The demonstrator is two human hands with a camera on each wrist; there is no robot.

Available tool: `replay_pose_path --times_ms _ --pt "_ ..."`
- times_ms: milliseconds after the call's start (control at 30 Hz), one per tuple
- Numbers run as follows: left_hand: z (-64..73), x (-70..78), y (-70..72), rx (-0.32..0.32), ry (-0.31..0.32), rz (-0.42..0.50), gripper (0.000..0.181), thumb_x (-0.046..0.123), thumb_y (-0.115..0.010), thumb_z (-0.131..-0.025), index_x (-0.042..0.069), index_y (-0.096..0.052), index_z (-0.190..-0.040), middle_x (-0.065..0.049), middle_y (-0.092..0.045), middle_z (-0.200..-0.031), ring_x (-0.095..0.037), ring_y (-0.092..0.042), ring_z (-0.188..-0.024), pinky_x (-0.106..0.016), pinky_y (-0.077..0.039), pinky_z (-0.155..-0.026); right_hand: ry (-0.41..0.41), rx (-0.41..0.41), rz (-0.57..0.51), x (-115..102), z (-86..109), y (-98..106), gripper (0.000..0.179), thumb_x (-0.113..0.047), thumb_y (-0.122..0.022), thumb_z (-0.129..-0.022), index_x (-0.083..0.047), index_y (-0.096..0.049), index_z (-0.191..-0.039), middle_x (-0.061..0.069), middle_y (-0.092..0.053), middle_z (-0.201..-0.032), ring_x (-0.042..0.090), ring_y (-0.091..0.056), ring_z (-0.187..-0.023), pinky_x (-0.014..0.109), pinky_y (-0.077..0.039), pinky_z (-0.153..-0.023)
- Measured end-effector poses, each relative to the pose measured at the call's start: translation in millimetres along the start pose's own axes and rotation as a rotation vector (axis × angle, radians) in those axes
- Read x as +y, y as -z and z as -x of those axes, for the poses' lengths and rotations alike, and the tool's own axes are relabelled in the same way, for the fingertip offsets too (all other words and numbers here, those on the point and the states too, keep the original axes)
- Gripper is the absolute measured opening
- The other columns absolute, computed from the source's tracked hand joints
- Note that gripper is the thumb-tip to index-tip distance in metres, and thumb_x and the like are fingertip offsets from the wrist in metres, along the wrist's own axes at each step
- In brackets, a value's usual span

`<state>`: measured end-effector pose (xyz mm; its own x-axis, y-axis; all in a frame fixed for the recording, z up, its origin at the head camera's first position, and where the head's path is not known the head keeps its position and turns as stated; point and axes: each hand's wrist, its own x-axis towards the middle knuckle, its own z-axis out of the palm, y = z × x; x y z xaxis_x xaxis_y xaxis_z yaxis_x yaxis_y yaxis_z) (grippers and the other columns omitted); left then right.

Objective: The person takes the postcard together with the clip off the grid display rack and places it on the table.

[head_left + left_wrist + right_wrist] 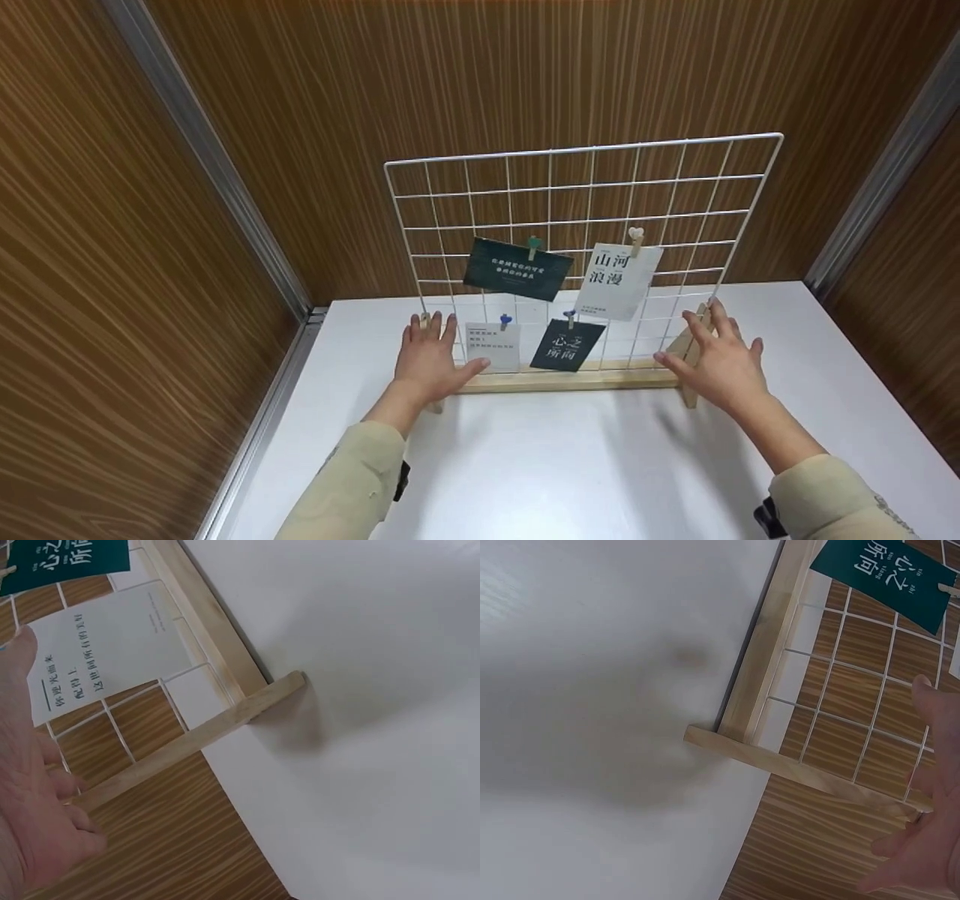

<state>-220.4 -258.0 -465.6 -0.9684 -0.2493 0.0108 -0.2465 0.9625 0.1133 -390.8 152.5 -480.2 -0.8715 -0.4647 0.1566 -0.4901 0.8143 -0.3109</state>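
A white wire grid (pixel 550 151) stands upright in a wooden base (pixel 570 382). Small clips with heart-shaped tops hold a dark green card (pixel 517 283), a tall white card (pixel 619 296), a smaller white card (pixel 491 361) and a small dark card (pixel 568 361) on it. My left hand (pixel 427 364), fingers spread, is at the top of the left wooden side piece (pixel 187 742), its thumb beside the smaller white card. At the right wooden side piece (pixel 795 767) is my right hand (pixel 724 367), fingers extended and thumb apart. Whether either hand bears on the wood is unclear.
The stand is on a white tabletop (pixel 525 465). Behind it rises a brown wood-grain panel (pixel 337 90), with another panel (pixel 135 300) along the left. Grey metal strips (pixel 217 157) line the corners.
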Motion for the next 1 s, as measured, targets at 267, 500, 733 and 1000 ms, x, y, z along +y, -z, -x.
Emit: replay_pose_path --times_ms 267,500,733,1000 --pt "8.9 -0.7 11.9 0.004 0.028 0.029 0.101 0.081 -0.045 -0.097 0.01 -0.031 -0.167 -0.02 -0.028 -0.171 -0.046 -0.02 -0.159 -0.062 -0.018 -0.126 0.008 -0.014 -0.001 -1.4 -1.1 -0.8 0.095 -0.067 -0.067 -0.095 -0.004 -0.039 -0.161 0.035 -0.011 -0.169 0.068 -0.026 -0.144 0.091 -0.016 -0.104" --pt "17.6 4.1 35.5 0.085 0.003 0.031 0.094 0.075 -0.049 -0.099 0.009 -0.037 -0.165 -0.021 -0.039 -0.166 -0.044 -0.031 -0.155 -0.063 -0.024 -0.124 0.007 -0.017 -0.007 -0.4 -2.2 2.1 0.094 -0.067 -0.065 -0.096 -0.004 -0.039 -0.161 0.035 -0.01 -0.169 0.067 -0.025 -0.145 0.091 -0.015 -0.104" --pt "23.4 10.4 55.2 0.2 -0.067 0.1 0.089 0.071 -0.051 -0.101 0.007 -0.042 -0.162 -0.018 -0.046 -0.162 -0.038 -0.045 -0.149 -0.059 -0.034 -0.121 0.001 -0.016 -0.024 0.5 -1.1 3.6 0.094 -0.066 -0.066 -0.097 -0.004 -0.038 -0.161 0.034 -0.01 -0.169 0.067 -0.025 -0.145 0.091 -0.014 -0.104" --pt "19.6 15.2 72.2 0.311 -0.139 0.28 0.081 0.062 -0.062 -0.101 0.013 -0.043 -0.163 -0.012 -0.04 -0.167 -0.037 -0.058 -0.138 -0.051 -0.047 -0.113 0.004 -0.033 -0.016 1.3 -1.5 5.9 0.091 -0.063 -0.067 -0.097 -0.004 -0.038 -0.161 0.035 -0.012 -0.169 0.066 -0.026 -0.145 0.091 -0.014 -0.103"
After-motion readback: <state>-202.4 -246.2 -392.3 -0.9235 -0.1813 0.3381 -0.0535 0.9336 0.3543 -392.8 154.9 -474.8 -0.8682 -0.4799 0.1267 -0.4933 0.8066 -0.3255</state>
